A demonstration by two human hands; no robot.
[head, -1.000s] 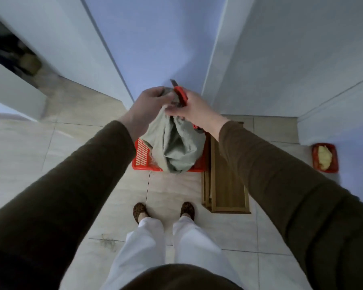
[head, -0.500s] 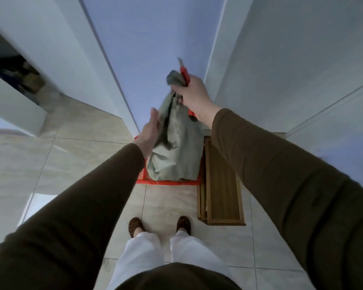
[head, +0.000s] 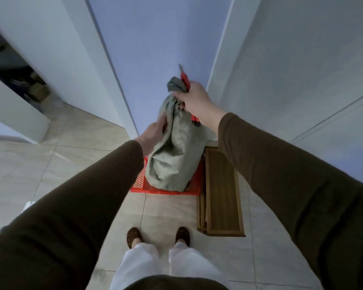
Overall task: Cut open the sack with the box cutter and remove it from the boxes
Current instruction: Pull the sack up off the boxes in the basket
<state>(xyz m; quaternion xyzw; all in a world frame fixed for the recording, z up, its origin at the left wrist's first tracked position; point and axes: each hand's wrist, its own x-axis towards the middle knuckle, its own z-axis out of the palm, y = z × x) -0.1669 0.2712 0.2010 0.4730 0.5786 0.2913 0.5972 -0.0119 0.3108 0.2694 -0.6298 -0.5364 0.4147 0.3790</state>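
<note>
A grey-green sack (head: 174, 155) hangs stretched upward above a red plastic crate (head: 140, 183) on the floor. My right hand (head: 194, 99) grips the sack's bunched top together with a red box cutter (head: 184, 79), whose blade points up. My left hand (head: 153, 135) presses against the sack's left side lower down, fingers on the cloth. The sack's bottom hides most of the crate. No boxes show.
A wooden tray or frame (head: 220, 193) lies on the tiled floor right of the crate. White walls and a door frame (head: 113, 80) close in ahead and on both sides. My feet in patterned slippers (head: 134, 237) stand just behind the crate.
My right hand has lifted the sack's top and the cutter upward. My left hand let go of the top and slid down to the sack's left side. The sack now hangs longer.
</note>
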